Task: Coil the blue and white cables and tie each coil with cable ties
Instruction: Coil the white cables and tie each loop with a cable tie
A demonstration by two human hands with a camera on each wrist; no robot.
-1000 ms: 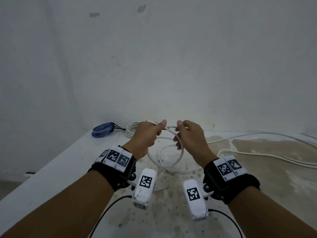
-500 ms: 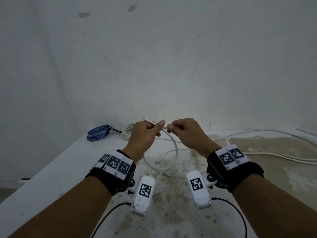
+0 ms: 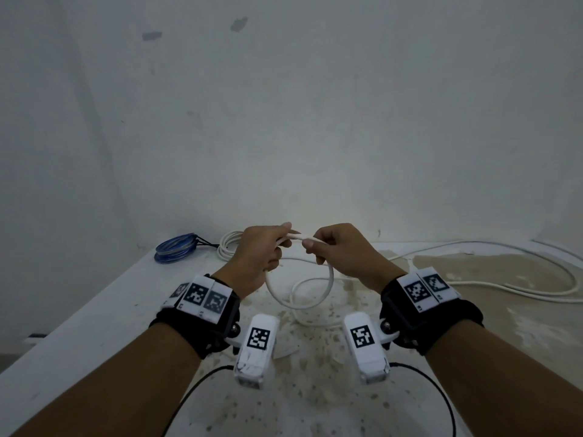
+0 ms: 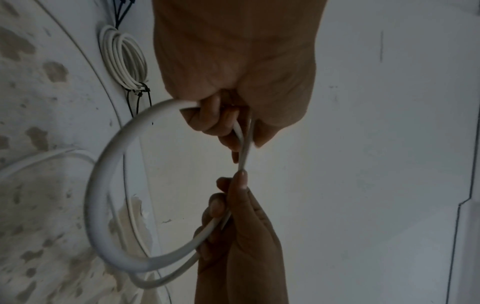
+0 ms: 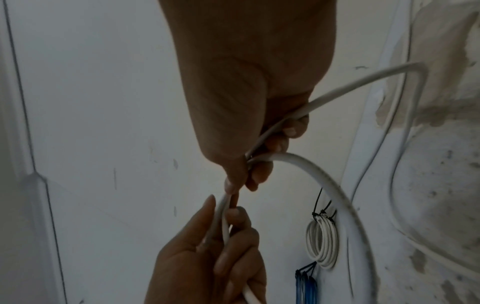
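A thick white cable hangs in one loop above the table, and its long tail trails off to the right. My left hand pinches two strands of it side by side near the top of the loop. My right hand grips the same cable right next to the left hand, fingertips nearly touching. A blue coil and a smaller white coil lie at the back left, each bound with black cable ties.
The white table is stained and speckled in the middle and on the right. A bare wall rises straight behind it. The table's left edge runs diagonally close to my left forearm. Thin black cords hang from the wrist cameras.
My hands have drawn closer together at the top of the loop. The cable end that stuck out past my left thumb no longer shows there.
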